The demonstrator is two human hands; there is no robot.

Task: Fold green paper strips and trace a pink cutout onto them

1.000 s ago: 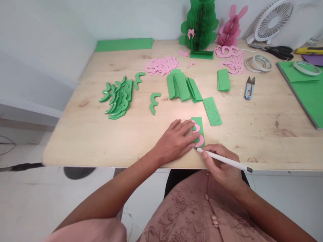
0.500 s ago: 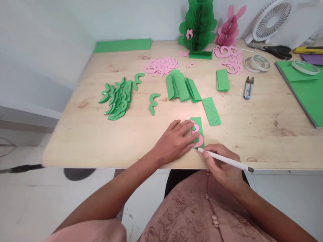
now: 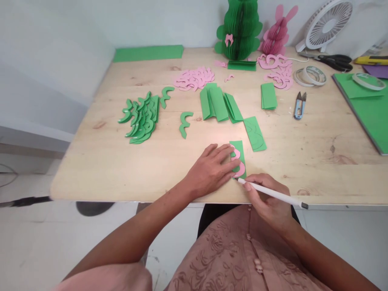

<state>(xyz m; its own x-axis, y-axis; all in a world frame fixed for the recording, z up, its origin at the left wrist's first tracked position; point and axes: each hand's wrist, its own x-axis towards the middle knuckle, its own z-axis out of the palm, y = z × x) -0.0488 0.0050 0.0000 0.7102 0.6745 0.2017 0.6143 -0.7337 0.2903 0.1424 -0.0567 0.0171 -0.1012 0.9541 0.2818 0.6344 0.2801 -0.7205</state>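
Note:
A curvy pink paper cutout [image 3: 241, 169] lies on a small green paper rectangle [image 3: 239, 145] near the table's front edge. My left hand [image 3: 210, 167] lies flat with fingers spread, its fingertips pressing the cutout and paper down. In my right hand [image 3: 268, 198] is a white pen [image 3: 273, 194], its tip at the lower end of the cutout on the green paper. Just beyond, another green rectangle [image 3: 254, 134] bears a drawn wavy outline. Folded green papers [image 3: 218, 104] stand behind it.
Green cutouts [image 3: 144, 119] are heaped at left, pink cutouts [image 3: 194, 79] farther back. Blue thread snips [image 3: 300, 106], tape rolls [image 3: 314, 76], black-handled scissors [image 3: 335, 62] and a white fan [image 3: 329, 26] are at right. A green honeycomb paper figure [image 3: 241, 32] stands against the wall.
The pen's back end has swung slightly right and down while its tip stays near the cutout's lower end. My left hand keeps its place on the paper; the view has shifted slightly.

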